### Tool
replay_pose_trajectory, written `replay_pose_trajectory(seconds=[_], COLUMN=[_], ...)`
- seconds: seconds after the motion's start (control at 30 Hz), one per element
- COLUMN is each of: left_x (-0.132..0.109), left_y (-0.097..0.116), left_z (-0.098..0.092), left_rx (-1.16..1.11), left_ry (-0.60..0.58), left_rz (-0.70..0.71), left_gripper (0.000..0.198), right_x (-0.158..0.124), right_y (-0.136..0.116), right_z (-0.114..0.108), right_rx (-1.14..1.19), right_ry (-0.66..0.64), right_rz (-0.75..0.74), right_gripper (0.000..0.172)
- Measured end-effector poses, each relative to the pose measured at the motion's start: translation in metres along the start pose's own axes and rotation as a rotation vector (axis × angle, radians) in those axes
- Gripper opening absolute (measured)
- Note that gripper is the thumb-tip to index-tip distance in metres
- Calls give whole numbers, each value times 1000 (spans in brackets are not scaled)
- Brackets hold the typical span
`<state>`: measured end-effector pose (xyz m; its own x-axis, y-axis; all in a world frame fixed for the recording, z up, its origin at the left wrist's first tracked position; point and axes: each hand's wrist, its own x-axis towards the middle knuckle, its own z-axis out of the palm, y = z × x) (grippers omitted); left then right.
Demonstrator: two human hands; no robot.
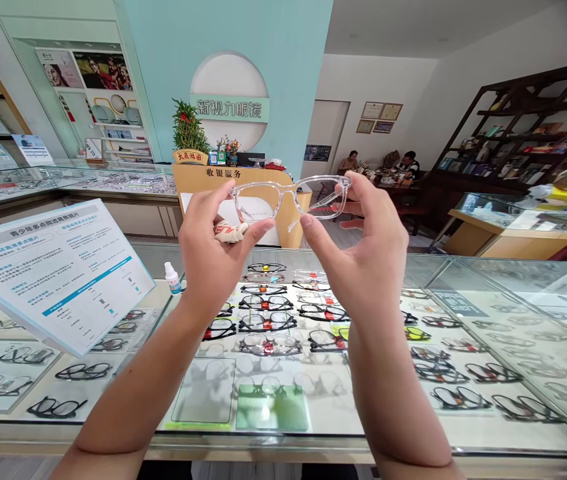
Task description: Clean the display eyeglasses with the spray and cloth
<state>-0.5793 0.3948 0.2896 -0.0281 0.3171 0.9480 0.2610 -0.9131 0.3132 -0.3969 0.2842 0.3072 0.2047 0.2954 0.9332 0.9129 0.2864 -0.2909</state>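
Note:
A pair of clear-framed eyeglasses [287, 189] is held up level above the glass counter. My left hand [207, 243] pinches its left end between thumb and fingers. Tucked in that same hand is a crumpled beige, cloth-like thing [230, 232] with red lettering. My right hand [371, 247] grips the other end, its thumb near the lower rim of the right lens. One temple arm [308, 215] shows folded inward behind the lenses. Under the glass, below both hands, lie rows of eyeglass frames [267, 323], many with red tags.
A glass display counter [203, 441] spans the front. On it stand a tilted printed sign [58, 273] and a small white bottle [172, 279] at left. Beyond are a wooden reception desk [179, 185], more display cases, and two people seated at the back right.

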Motion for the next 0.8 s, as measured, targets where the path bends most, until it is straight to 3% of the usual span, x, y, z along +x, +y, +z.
replay_pose_trajectory(seconds=[0.33,0.63,0.8], left_x=[-3,-5,-5], left_y=[4,0,-4], left_z=[1,4,8], left_rx=[-41,-50,-92], left_ry=[69,38,59], left_rz=[89,8,-3], left_gripper=[77,92,89], right_x=[0,-3,-5], right_y=[1,-2,-3], right_z=[4,8,13], right_rx=[112,123,172], right_ry=[-54,-31,2], right_rz=[95,72,35], right_gripper=[70,69,72])
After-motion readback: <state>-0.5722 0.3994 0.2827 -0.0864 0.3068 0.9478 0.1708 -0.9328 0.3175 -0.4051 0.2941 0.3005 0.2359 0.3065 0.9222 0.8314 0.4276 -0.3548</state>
